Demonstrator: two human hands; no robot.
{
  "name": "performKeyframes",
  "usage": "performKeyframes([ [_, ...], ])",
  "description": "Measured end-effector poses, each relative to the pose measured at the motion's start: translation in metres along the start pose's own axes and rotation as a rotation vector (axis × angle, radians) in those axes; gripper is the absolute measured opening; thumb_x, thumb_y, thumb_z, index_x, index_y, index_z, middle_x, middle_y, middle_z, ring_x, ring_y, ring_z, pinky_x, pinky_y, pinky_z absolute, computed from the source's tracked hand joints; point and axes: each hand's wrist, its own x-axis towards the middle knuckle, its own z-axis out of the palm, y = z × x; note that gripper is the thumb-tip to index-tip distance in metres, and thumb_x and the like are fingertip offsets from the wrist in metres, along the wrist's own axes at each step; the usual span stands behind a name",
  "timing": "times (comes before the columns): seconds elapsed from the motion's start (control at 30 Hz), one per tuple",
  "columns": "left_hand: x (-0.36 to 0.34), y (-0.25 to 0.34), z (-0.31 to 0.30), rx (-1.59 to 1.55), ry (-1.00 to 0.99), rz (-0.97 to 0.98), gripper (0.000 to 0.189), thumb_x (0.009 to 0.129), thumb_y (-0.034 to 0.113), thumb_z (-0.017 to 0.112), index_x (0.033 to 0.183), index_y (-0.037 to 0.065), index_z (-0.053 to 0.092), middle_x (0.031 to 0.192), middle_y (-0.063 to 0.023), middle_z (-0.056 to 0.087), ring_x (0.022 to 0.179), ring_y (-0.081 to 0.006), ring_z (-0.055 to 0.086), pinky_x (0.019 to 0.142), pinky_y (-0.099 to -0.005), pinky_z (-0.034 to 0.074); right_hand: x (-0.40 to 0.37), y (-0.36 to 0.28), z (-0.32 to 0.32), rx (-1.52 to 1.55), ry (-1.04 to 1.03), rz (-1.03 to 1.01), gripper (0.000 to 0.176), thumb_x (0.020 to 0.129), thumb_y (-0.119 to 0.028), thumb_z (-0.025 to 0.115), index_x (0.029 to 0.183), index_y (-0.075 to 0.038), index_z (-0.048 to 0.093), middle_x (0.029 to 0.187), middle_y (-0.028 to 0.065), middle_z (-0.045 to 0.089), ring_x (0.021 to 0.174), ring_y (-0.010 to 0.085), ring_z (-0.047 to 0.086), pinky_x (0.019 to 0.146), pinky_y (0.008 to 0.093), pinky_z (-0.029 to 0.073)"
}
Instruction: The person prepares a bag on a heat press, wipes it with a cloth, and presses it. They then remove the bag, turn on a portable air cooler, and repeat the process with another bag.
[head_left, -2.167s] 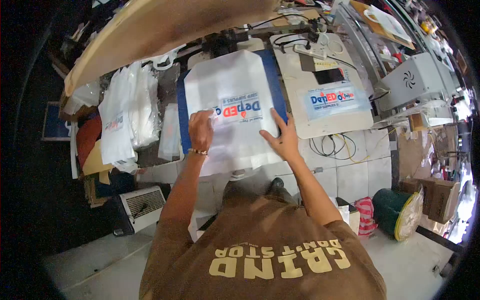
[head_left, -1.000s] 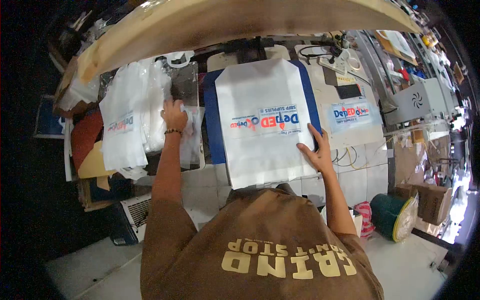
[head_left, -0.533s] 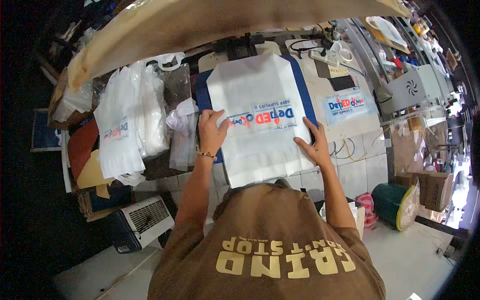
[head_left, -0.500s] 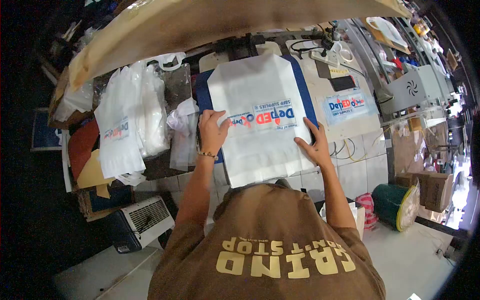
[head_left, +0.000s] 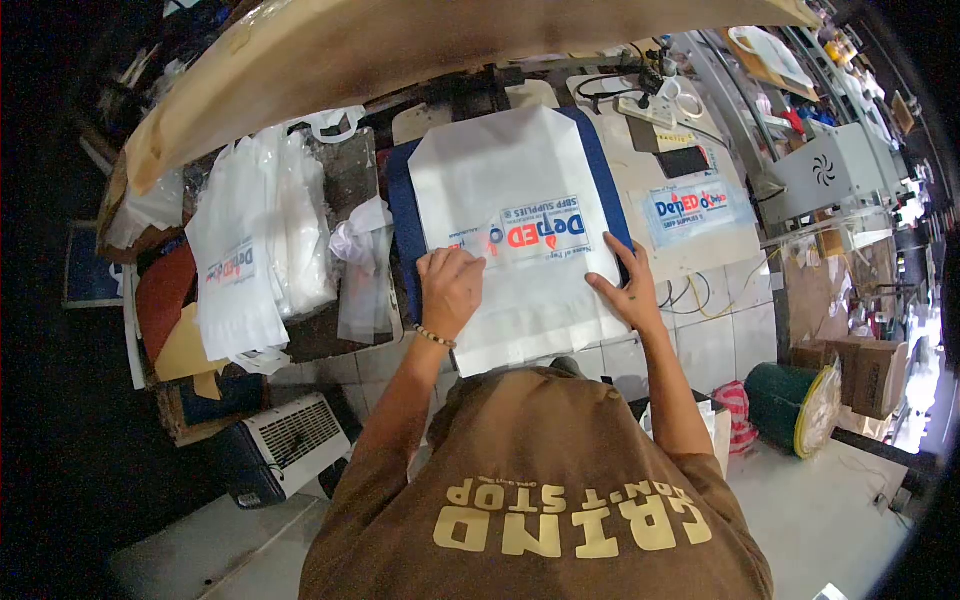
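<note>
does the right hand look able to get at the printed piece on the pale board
Probably yes: the right hand is spread at the edge of the white material, and the printed piece lies exposed on the pale board, nothing visibly blocking it.

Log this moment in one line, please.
left hand: on printed white sheet | right hand: at its right edge | beneath: blue board

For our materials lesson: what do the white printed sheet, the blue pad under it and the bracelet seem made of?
White printed sheet: perhaps nonwoven fabric or thin plastic, fairly matte; soft creases show.
Blue pad: possibly foam or cloth-covered, matte; even colour, no shine.
Bracelet: perhaps wood or plastic beads, since small rounded pieces show; finish unclear.
</note>
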Motion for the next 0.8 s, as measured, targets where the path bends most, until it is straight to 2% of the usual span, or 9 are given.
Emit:
performKeyframes([
  [0.1,-0.001,-0.002,0.001,-0.037,-0.060,-0.011,0.014,0.080,0.010,0.075,0.094,0.011,0.075,0.092,-0.0031,0.066,0.091,-0.0245,0.060,0.084,-0.0421,0.042,-0.001,0.008,0.001,0.008,-0.005,-0.012,0.076,0.076,-0.035,0.088,0.142,-0.011,0.058,0.136,0.0256,0.049,0.125,0.0389,0.055,0.105,0.0432,0.047],
  [0.17,0.008,0.000,-0.002,-0.051,0.121,-0.236,0.027,0.079,0.011,0.077,0.105,0.009,0.073,0.095,-0.0080,0.064,0.098,-0.0296,0.060,0.088,-0.0458,0.043,0.001,0.010,0.003,0.018,0.004,-0.029,0.076,0.076,-0.035,0.088,0.142,-0.012,0.058,0.137,0.0256,0.048,0.126,0.0387,0.055,0.105,0.0427,0.047],
  [0.2,0.013,0.001,-0.007,-0.009,0.140,-0.278,0.036,0.079,0.012,0.078,0.114,0.007,0.070,0.101,-0.0131,0.064,0.103,-0.0334,0.058,0.093,-0.0470,0.043,-0.001,0.006,0.001,0.023,0.004,-0.023,0.076,0.076,-0.035,0.088,0.142,-0.013,0.058,0.139,0.0257,0.048,0.127,0.0389,0.054,0.105,0.0421,0.047],
  [0.3,0.033,0.016,-0.008,-0.003,0.183,-0.206,0.033,0.079,0.011,0.078,0.111,0.005,0.070,0.104,-0.0125,0.066,0.104,-0.0330,0.061,0.091,-0.0454,0.046,-0.001,-0.005,-0.003,0.014,-0.028,0.041,0.075,0.077,-0.032,0.087,0.142,-0.010,0.057,0.138,0.0243,0.049,0.129,0.0370,0.051,0.109,0.0420,0.042],
  [0.37,0.040,0.030,0.004,-0.345,-0.196,-0.203,0.033,0.079,0.009,0.078,0.111,0.004,0.070,0.109,-0.0141,0.067,0.107,-0.0343,0.061,0.094,-0.0436,0.049,0.000,0.001,-0.002,0.011,-0.007,0.024,0.076,0.077,-0.032,0.087,0.142,-0.010,0.057,0.138,0.0240,0.049,0.129,0.0367,0.052,0.109,0.0418,0.042],
  [0.47,0.058,0.069,0.040,-0.436,-0.265,-0.053,0.030,0.079,0.011,0.077,0.107,0.004,0.071,0.110,-0.0134,0.068,0.110,-0.0331,0.062,0.097,-0.0433,0.048,-0.001,0.006,-0.001,-0.029,0.013,0.000,0.077,0.076,-0.034,0.088,0.143,-0.010,0.057,0.137,0.0230,0.050,0.128,0.0355,0.053,0.108,0.0411,0.043],
  [0.6,0.072,0.094,0.078,-0.448,-0.205,-0.020,0.025,0.078,0.013,0.077,0.101,0.005,0.071,0.105,-0.0114,0.068,0.105,-0.0320,0.062,0.093,-0.0438,0.049,-0.002,0.010,-0.003,-0.015,0.005,-0.032,0.077,0.076,-0.034,0.088,0.142,-0.010,0.057,0.137,0.0218,0.051,0.127,0.0351,0.053,0.107,0.0406,0.044],
  [0.77,0.076,0.096,0.083,-0.286,-0.197,0.053,0.012,0.078,0.014,0.075,0.086,0.007,0.070,0.095,-0.0068,0.066,0.095,-0.0292,0.062,0.083,-0.0436,0.049,-0.004,0.011,-0.001,0.029,0.024,-0.028,0.076,0.076,-0.034,0.087,0.142,-0.011,0.057,0.136,0.0220,0.051,0.126,0.0363,0.054,0.105,0.0405,0.045],
  [0.8,0.077,0.097,0.084,-0.290,-0.199,0.060,0.012,0.078,0.014,0.075,0.086,0.007,0.070,0.095,-0.0068,0.066,0.095,-0.0292,0.062,0.083,-0.0436,0.049,-0.004,0.014,0.000,0.004,0.023,-0.021,0.078,0.075,-0.039,0.087,0.143,-0.016,0.057,0.139,0.0248,0.049,0.126,0.0397,0.054,0.105,0.0429,0.046],
])
